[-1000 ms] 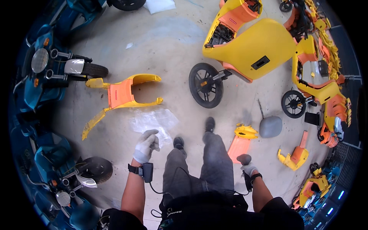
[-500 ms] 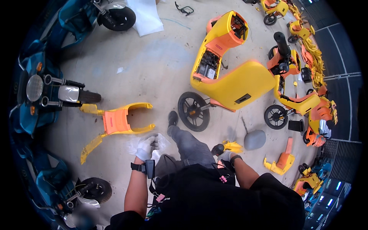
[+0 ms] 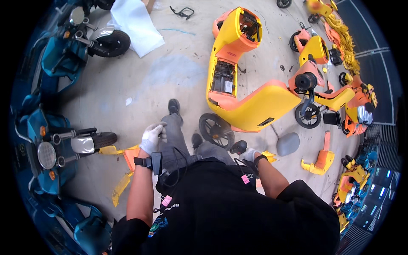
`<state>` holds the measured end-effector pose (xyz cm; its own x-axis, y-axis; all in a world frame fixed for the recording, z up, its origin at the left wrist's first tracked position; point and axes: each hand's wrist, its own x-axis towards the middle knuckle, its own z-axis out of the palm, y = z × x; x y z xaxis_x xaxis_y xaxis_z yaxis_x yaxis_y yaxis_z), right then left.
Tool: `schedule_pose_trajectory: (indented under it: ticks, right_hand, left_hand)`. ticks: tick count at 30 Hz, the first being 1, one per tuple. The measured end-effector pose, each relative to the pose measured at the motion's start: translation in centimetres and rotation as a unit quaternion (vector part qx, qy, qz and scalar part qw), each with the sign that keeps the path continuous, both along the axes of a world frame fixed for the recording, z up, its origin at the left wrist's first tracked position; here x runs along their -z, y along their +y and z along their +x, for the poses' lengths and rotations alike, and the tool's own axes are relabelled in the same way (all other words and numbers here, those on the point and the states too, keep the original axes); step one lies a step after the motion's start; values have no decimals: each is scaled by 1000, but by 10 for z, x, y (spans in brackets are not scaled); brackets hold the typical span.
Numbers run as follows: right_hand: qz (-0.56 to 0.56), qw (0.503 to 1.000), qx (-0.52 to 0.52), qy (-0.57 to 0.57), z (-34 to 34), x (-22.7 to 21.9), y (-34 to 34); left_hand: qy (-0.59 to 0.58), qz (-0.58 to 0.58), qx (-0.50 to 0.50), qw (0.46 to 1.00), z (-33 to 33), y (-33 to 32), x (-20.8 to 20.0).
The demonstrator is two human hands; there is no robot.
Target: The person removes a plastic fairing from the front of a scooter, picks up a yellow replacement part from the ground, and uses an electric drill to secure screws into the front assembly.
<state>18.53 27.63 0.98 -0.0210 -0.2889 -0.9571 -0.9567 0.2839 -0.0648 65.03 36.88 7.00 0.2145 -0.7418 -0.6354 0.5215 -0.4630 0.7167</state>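
Observation:
My left hand [image 3: 153, 135] wears a white glove and hangs by my left thigh, fingers loosely bent, with nothing in it. A black strap device [image 3: 152, 162] sits on that wrist. My right hand [image 3: 250, 154], also gloved, grips a black stubby tool [image 3: 238, 147] beside my right knee. Just ahead lies a yellow and orange scooter body [image 3: 255, 106] on its side, its black wheel [image 3: 216, 129] close to my feet. An orange and yellow panel [image 3: 127, 154] lies on the floor behind my left forearm, partly hidden.
Blue scooters [image 3: 51, 148] line the left side. A white sheet [image 3: 136, 25] lies at the top. A grey rounded cover [image 3: 288, 143] and a yellow-orange part [image 3: 318, 160] lie to the right, and several yellow scooters [image 3: 340, 97] are piled beyond.
I have stepped forward toward the yellow scooter body. The orange panel has slid from ahead of me to behind my left arm. Both hands stay low at my sides.

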Motion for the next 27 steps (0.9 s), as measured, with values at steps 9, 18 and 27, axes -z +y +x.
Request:
schedule_pose_trajectory:
  ticks: [9, 18, 27]
  right_hand:
    - [40, 964, 251, 77, 77, 28, 19]
    - [21, 794, 605, 52, 209, -6, 44]
    - [32, 785, 618, 34, 251, 37, 26]
  left_hand:
    - [-59, 37, 264, 962, 107, -207, 27]
    - [-82, 50, 502, 860, 133, -358, 39]
    - [-109, 27, 652, 750, 58, -457, 58]
